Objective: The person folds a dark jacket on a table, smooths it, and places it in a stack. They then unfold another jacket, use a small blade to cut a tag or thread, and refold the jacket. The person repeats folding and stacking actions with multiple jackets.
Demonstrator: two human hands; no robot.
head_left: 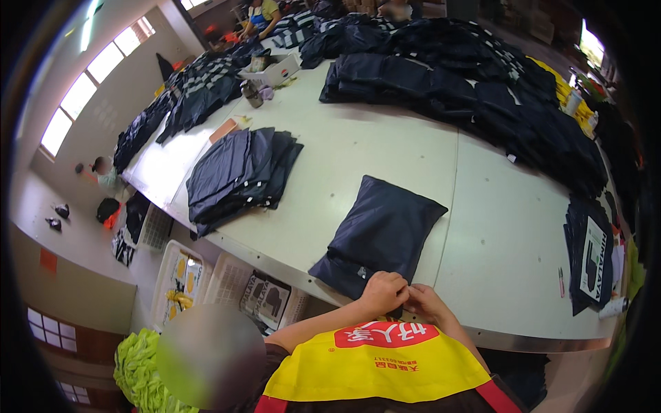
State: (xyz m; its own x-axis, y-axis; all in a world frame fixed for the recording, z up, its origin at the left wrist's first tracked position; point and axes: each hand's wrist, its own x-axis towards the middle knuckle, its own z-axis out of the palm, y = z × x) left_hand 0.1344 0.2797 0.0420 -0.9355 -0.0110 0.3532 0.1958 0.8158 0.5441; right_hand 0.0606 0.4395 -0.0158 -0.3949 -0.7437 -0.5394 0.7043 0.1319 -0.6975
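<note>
A navy folded fabric packet (381, 230), puffy and smooth, lies on the white table with its near edge toward me. A small pale mark shows on its near flap. My left hand (385, 292) is closed at the packet's near right corner, fingers curled over the fabric. My right hand (425, 301) meets it there, its thumb and fingers pinched together. The fingertips of both hands almost touch. Exactly what lies between them is mostly hidden, though a bit of dark fabric shows below the left hand.
A stack of navy folded pieces (241, 172) sits at left on the white table (475, 275). Long piles of dark garments (441, 89) line the far side. A white box (275, 71) and a bottle (251, 94) stand farther back. Plastic baskets (227, 275) are below the near edge.
</note>
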